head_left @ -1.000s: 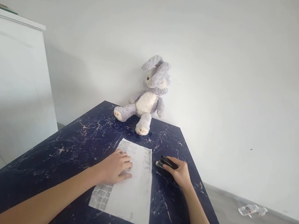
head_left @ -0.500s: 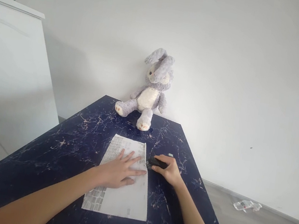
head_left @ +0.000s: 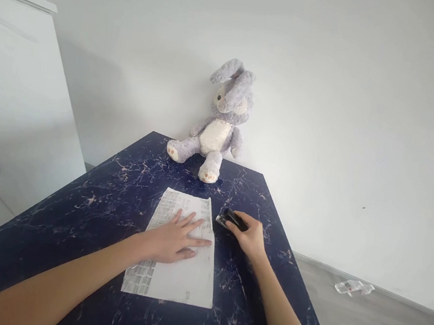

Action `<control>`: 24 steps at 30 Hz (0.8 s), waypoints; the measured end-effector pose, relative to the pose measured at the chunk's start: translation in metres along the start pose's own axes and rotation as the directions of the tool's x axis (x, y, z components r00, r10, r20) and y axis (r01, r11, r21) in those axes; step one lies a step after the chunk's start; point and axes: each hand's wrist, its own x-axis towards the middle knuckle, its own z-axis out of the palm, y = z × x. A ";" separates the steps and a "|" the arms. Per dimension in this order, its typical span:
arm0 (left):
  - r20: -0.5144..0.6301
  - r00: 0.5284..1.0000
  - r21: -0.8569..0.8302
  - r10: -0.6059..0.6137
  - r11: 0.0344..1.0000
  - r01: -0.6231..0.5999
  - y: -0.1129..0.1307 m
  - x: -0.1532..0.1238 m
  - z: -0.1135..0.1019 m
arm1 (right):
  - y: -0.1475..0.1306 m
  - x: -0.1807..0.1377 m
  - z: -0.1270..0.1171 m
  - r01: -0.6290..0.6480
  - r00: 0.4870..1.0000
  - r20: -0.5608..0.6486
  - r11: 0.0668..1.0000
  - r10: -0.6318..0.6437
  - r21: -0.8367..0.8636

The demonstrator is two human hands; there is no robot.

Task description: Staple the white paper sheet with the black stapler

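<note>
A stack of white paper (head_left: 181,286) with grey print along its left side lies on the dark blue marbled table (head_left: 110,211). Flat on its middle rests my left hand (head_left: 176,238), fingers spread and holding nothing. To the right of the sheets, my right hand (head_left: 249,234) is closed around a black stapler (head_left: 235,219). The stapler's front end points left, a little apart from the paper's right edge. Part of its body is hidden by the fingers.
A grey plush rabbit (head_left: 218,135) sits at the table's far end against the white wall. To the left stands a white cabinet (head_left: 17,98) with a dark handle. A clear plastic item (head_left: 353,287) lies on the floor to the right.
The stapler in my right hand has pulled away from the paper's right edge and moved slightly toward the far end. My left hand stays flat on the paper. The view has shifted slightly.
</note>
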 end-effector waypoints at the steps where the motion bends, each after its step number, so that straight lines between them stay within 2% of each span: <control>1: -0.029 0.999 0.008 0.019 1.000 -0.019 0.000 0.001 0.000 | -0.002 0.000 0.001 -0.021 0.998 -0.060 1.000 0.021 0.000; 3: -0.136 0.988 0.022 0.077 0.997 -0.074 -0.001 0.002 0.001 | -0.011 -0.002 0.006 -0.034 0.990 -0.138 0.999 0.034 0.003; 5: -0.354 0.932 0.014 0.076 0.997 -0.076 -0.005 0.002 -0.001 | -0.026 -0.008 0.015 -0.014 0.990 -0.142 1.000 0.015 0.006; 6: -0.496 0.868 -0.007 0.025 0.999 -0.032 -0.008 0.002 -0.003 | -0.036 -0.012 0.021 0.002 0.993 -0.115 1.000 -0.001 0.007; 8: -0.735 0.665 -0.085 -0.131 0.991 0.101 -0.019 -0.001 -0.008 | -0.057 -0.020 0.035 0.043 0.999 -0.014 0.999 -0.042 0.009; 9: -0.807 0.555 -0.131 -0.202 0.977 0.166 -0.025 -0.002 -0.011 | -0.068 -0.024 0.044 0.067 0.997 0.049 0.998 -0.067 0.005; 10: -0.845 0.471 -0.170 -0.253 0.962 0.212 -0.031 -0.004 -0.014 | -0.078 -0.028 0.052 0.097 0.989 0.110 0.995 -0.096 -0.003; 12: -0.870 0.360 -0.249 -0.337 0.930 0.270 -0.043 -0.007 -0.020 | -0.095 -0.033 0.066 0.168 0.963 0.216 0.986 -0.160 -0.021; 13: -0.866 0.330 -0.290 -0.375 0.915 0.280 -0.047 -0.008 -0.022 | -0.101 -0.034 0.072 0.197 0.946 0.268 0.980 -0.181 -0.032; 15: -0.845 0.312 -0.360 -0.435 0.893 0.271 -0.053 -0.009 -0.025 | -0.107 -0.035 0.076 0.212 0.908 0.383 0.975 -0.168 -0.073; 18: -0.810 0.342 -0.414 -0.476 0.877 0.242 -0.055 -0.009 -0.026 | -0.106 -0.040 0.065 0.167 0.857 0.512 0.971 -0.056 -0.174; 21: -0.794 0.335 -0.450 -0.508 0.860 0.239 -0.055 -0.009 -0.026 | -0.096 -0.058 0.034 0.131 0.838 0.545 0.968 0.007 -0.213; 24: -0.779 0.365 -0.454 -0.509 0.860 0.231 -0.054 -0.009 -0.027 | -0.079 -0.086 -0.007 0.035 0.844 0.528 0.973 0.094 -0.229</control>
